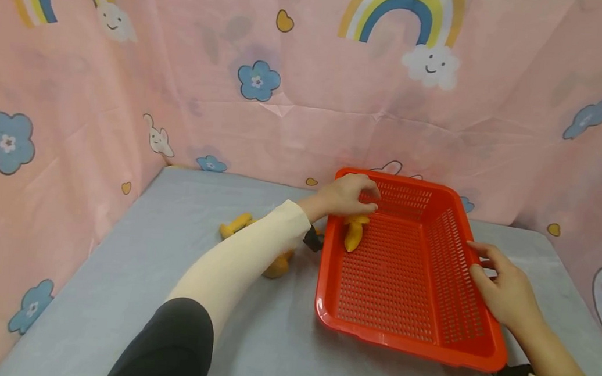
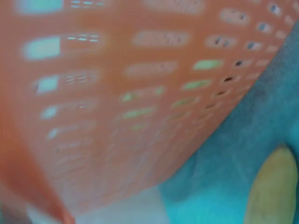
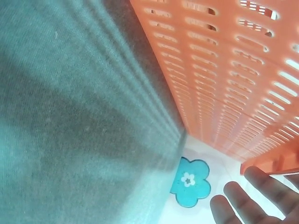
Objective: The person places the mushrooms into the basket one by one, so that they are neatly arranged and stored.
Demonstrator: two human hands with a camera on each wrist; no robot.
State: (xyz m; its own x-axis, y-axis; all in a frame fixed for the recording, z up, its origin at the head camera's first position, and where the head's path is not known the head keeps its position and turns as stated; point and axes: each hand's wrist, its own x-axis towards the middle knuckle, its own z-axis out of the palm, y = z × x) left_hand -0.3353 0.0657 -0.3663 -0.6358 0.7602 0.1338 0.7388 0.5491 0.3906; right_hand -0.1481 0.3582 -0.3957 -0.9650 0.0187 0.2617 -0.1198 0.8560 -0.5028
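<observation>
My left hand (image 1: pixel 350 196) reaches over the left side of a red perforated basket (image 1: pixel 386 281), fingers loosely bent, with a gap between thumb and fingertips. Just below it, a small yellow banana (image 1: pixel 353 238) lies inside the basket against the left wall, with more yellow at its upper end. At the right rim is my right hand (image 1: pixel 506 290), thumb and index fingertip touching the edge. Its other fingers (image 3: pixel 245 200) extend beside the basket's outer wall in the right wrist view. The left wrist view shows a banana (image 2: pixel 275 189) outside the basket.
Left of the basket, partly behind my left sleeve (image 1: pixel 243 260), lie a yellow curved piece (image 1: pixel 235 225) and a brownish-orange rounded piece (image 1: pixel 277 265). A grey cloth covers the table (image 1: pixel 133 269). Pink patterned sheeting (image 1: pixel 304 136) stands at the back and sides.
</observation>
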